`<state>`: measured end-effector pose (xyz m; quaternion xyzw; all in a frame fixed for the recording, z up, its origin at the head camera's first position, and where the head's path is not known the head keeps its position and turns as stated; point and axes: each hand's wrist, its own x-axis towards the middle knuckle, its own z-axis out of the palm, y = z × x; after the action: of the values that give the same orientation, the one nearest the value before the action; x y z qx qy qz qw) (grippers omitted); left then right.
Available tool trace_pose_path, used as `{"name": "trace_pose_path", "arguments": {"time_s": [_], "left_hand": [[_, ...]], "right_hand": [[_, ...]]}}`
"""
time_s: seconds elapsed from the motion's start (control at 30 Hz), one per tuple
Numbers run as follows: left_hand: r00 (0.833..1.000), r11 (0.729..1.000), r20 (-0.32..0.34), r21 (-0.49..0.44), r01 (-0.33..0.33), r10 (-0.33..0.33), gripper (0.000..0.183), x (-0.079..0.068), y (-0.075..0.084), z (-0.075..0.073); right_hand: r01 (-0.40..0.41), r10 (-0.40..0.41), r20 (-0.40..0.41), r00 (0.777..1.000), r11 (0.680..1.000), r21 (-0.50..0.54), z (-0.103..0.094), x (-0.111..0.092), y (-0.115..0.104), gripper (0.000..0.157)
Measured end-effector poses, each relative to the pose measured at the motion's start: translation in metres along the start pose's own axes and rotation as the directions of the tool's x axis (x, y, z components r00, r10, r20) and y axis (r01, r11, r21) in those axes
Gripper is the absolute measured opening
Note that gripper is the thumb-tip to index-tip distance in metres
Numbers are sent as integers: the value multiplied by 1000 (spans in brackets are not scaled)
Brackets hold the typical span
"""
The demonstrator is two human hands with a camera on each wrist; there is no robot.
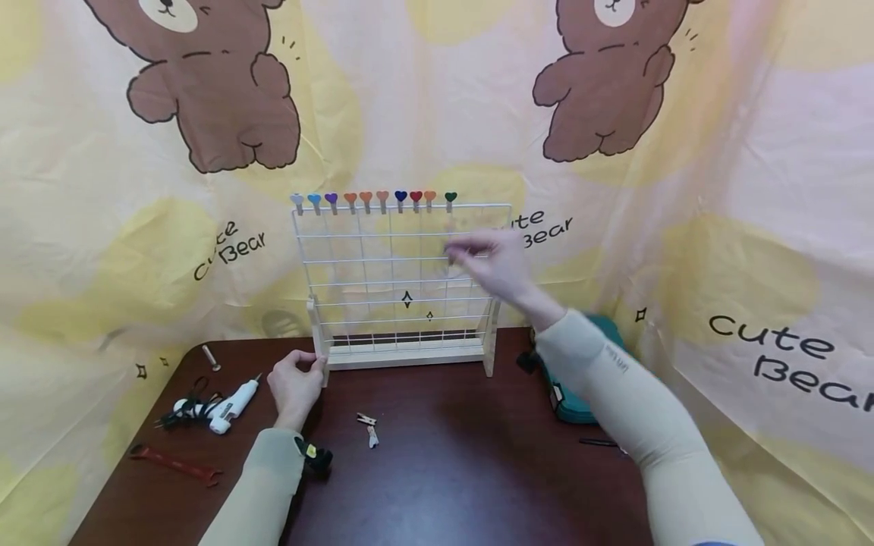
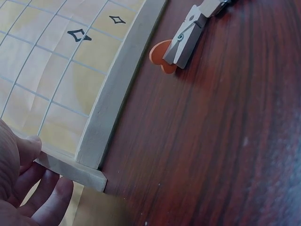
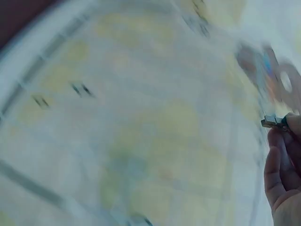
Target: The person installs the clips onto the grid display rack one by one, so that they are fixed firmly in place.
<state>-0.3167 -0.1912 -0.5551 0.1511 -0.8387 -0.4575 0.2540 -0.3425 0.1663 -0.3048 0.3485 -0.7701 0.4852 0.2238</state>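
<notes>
A white wire grid rack (image 1: 406,283) stands on a wooden base (image 1: 406,358), with a row of heart-topped clothespins (image 1: 332,200) along its top wire. The hearts are light blue, purple, orange, dark blue, red and green. My left hand (image 1: 297,383) grips the wooden foot (image 2: 70,170) at the rack's left end between thumb and fingers. Raised before the grid's right part, my right hand (image 1: 495,262) pinches a small wooden clothespin (image 3: 270,122) with a dark top, mostly hidden by the fingertips. Two clothespins lie loose on the table, one with an orange heart (image 2: 160,55).
At the left of the dark table (image 1: 437,470) are a white glue gun (image 1: 234,406) with a bundled cord, a red wrench (image 1: 176,463) and a pale bolt (image 1: 212,358). A teal case (image 1: 573,409) sits at the right, partly behind my right sleeve. A printed curtain hangs behind.
</notes>
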Motion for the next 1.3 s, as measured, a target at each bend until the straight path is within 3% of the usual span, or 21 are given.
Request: {"name": "trace_pose_path", "arguments": {"time_s": [0.13, 0.23, 0.63, 1.03, 1.3], "left_hand": [[1000, 1000, 3, -1, -4, 4, 17, 0, 0, -1], [1000, 1000, -1, 2, -5, 5, 16, -1, -1, -1], [1000, 1000, 1, -4, -23, 23, 16, -5, 4, 0], [1000, 1000, -3, 0, -23, 23, 15, -2, 1, -2], [1000, 1000, -5, -1, -11, 11, 15, -2, 0, -3]], "right_hand": [[4, -11, -195, 981, 999, -36, -34, 37, -4, 9], [36, -51, -254, 966, 997, -61, -43, 54, 0, 8], [-7, -12, -271, 962, 998, -69, -39, 66, 15, 6], [-99, 73, -213, 974, 989, -114, -40, 71, 15, 7], [-87, 57, -167, 984, 980, -177, -40, 68, 13, 24]]}}
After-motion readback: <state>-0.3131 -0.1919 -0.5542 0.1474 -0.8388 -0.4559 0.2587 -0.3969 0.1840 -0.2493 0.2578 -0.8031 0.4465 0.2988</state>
